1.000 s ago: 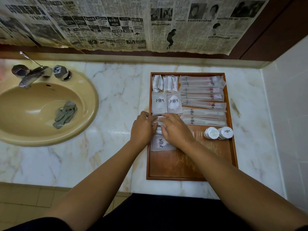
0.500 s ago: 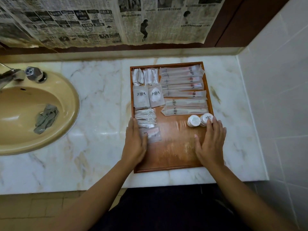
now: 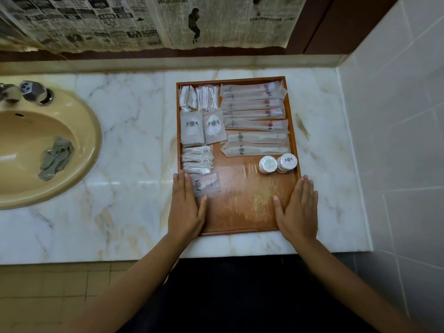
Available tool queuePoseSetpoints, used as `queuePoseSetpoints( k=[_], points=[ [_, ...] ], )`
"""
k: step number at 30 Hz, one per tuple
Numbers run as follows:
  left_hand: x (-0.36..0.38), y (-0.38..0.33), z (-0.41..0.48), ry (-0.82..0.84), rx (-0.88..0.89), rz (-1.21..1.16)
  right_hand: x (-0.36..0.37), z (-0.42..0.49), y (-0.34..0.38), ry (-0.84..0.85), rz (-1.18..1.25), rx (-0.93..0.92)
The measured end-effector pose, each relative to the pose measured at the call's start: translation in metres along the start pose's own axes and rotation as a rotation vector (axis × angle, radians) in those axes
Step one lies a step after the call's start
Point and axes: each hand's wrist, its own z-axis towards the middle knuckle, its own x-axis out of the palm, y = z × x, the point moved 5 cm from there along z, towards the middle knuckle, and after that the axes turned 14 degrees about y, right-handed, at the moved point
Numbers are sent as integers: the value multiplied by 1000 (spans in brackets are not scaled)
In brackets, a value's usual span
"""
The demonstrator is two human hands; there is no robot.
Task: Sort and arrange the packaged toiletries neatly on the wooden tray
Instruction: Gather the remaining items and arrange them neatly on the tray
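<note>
I see the wooden tray (image 3: pixel 242 212) lying on the marble counter (image 3: pixel 132 152), toward 3 o'clock from the beige sink (image 3: pixel 92 145), in which a grey cloth (image 3: pixel 56 158) lies. My left hand (image 3: pixel 186 207) rests flat on the tray's rim at 7 o'clock, fingers straight, holding nothing, just beside a small flat sachet (image 3: pixel 207 185). My right hand (image 3: pixel 299 212) lies flat in the same way on the rim at 5 o'clock, also open and empty. On the tray, the long packets (image 3: pixel 253 104) are stacked in rows at 1 o'clock, two square sachets (image 3: pixel 191 127) sit at 10 o'clock, cotton swabs (image 3: pixel 207 97) at 11 o'clock, floss picks (image 3: pixel 198 159) at 8 o'clock, and two round white packs (image 3: pixel 268 164) at 3 o'clock, touching each other.
</note>
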Motion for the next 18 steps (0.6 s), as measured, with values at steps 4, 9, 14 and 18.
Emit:
queuePoseSetpoints(
  k=[4, 9, 14, 18],
  points=[
    [-2, -3, 2, -13, 2, -29, -4, -1, 2, -7, 42, 18],
    [-8, -7, 15, -12, 24, -28, -6, 7, 2, -8, 66, 27],
    [-13, -12, 23, -12, 49, -36, -11, 13, 2, -10, 69, 24],
    [-31, -39, 30, -113, 153, 111, -35, 21, 3, -84, 147, -49]
  ],
)
